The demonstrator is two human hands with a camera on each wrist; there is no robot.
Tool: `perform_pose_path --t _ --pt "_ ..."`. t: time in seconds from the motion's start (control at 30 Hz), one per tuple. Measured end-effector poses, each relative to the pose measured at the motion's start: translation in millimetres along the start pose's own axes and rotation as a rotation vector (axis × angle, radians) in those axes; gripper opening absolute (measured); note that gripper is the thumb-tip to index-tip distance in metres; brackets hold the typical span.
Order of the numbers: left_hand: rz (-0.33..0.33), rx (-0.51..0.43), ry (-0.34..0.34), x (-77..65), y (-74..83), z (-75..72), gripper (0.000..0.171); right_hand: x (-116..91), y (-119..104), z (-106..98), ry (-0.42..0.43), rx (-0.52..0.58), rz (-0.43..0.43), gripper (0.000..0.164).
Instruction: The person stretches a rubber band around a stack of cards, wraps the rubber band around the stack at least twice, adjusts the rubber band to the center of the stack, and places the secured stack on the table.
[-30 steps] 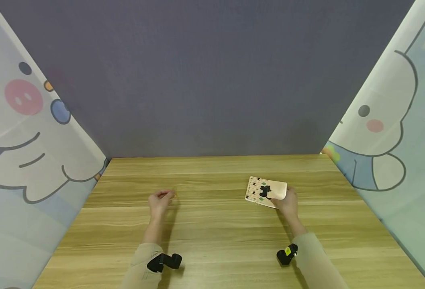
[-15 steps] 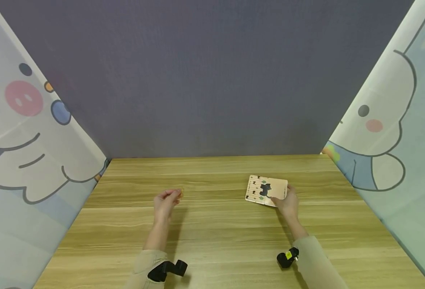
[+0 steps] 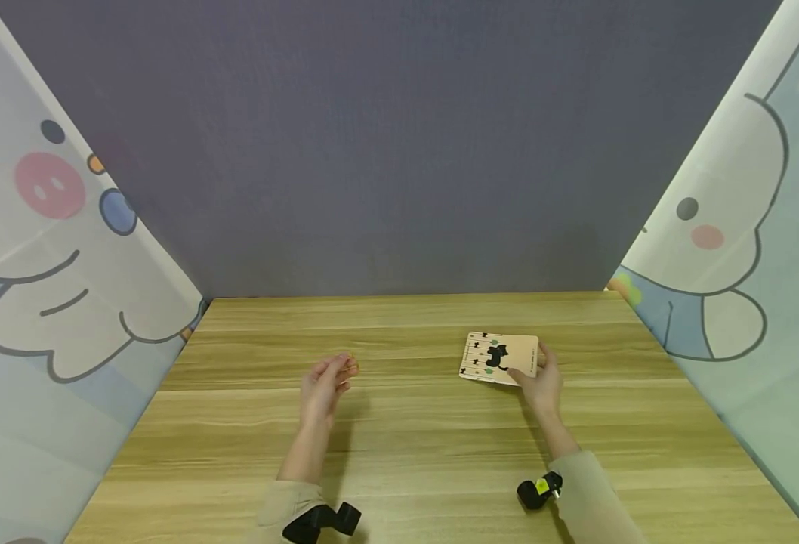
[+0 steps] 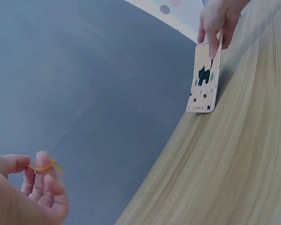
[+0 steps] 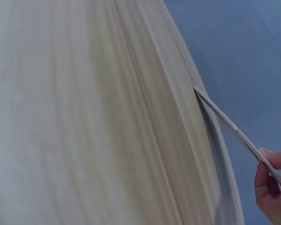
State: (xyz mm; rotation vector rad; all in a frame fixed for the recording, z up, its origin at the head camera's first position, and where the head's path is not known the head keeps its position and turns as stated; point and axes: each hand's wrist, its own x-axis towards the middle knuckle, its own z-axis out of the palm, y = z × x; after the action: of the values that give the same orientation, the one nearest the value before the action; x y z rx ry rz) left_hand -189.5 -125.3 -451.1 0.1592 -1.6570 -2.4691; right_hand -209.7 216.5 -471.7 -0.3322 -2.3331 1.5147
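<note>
My left hand (image 3: 319, 391) is raised over the left middle of the table. Between thumb and fingertips it pinches a thin yellow rubber band (image 4: 41, 168), a small loop in the head view. My right hand (image 3: 542, 387) grips the right end of a small cream notebook (image 3: 486, 357), its thumb on the cover and its fingers largely hidden beneath. A black cat, stripes and little figures decorate that cover. Seen edge-on in the right wrist view, the notebook (image 5: 239, 133) is thin and slants over the table. A wide gap separates the two hands.
Beneath both hands lies a wood-grain table (image 3: 413, 446). A dark grey panel (image 3: 399, 151) rises at its back edge. Pale cartoon curtains (image 3: 705, 295) hang on both sides. Black wrist cameras (image 3: 538, 489) sit on the sleeves.
My left hand has moved to the right with the rubber band, which now shows more clearly. The notebook's raised, curled right end now lies flatter; my right hand has barely moved.
</note>
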Motion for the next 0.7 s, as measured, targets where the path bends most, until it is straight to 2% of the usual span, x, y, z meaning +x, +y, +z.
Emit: perform_pose_path --t 0.1,0.13,0.17,0.3,0.37,0.43,0.53,0.7 --pt "0.025 -0.057 -0.018 11.7 -23.3 -12.1 0.021 -4 -2 1 0.011 0.047 0.003 0.077" --pt "0.028 -0.059 -0.008 13.1 -26.9 -12.9 0.023 -5 -4 1 0.01 0.067 0.003 0.077" --pt "0.047 -0.086 -0.03 15.3 -31.6 -15.6 0.022 -6 -5 2 0.009 0.087 0.004 0.077" --pt "0.1 -0.117 -0.07 -1.8 -12.3 0.1 0.026 -9 -13 4 0.004 0.153 0.01 0.079" --pt "0.096 -0.137 -0.089 -13.8 4.5 10.9 0.027 -11 -17 4 -0.005 0.183 0.015 0.08" --pt "0.053 -0.119 -0.079 -23.0 19.0 20.1 0.029 -14 -22 4 -0.012 0.22 0.03 0.081" --pt "0.021 -0.131 -0.098 -26.1 25.5 23.9 0.028 -16 -29 4 -0.052 0.265 0.047 0.082" --pt "0.034 -0.17 -0.056 -21.7 16.6 23.4 0.03 -23 -43 2 -0.098 0.305 0.094 0.082"
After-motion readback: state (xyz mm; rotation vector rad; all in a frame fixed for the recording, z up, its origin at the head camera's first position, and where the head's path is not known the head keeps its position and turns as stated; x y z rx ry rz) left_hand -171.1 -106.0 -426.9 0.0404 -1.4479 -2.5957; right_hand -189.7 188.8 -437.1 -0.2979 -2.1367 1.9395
